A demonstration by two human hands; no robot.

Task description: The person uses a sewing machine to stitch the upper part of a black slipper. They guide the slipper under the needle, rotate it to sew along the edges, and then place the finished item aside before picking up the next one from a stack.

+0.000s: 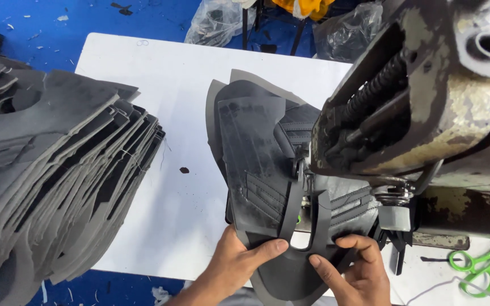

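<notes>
Both hands pinch the near edge of a dark shoe upper, left hand beside right hand, its length running away from them under the sewing machine.

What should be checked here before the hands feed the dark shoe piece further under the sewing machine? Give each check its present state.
1. Left hand grips the dark shoe piece: ok.
2. Right hand pinches its near edge: ok.
3. Fingers clear of the needle area under the sewing machine: ok.
4. Needle position: cannot tell, hidden.
5. Stack of cut pieces lies apart on the left: ok.
6. Green scissors out of the way: ok.
</notes>
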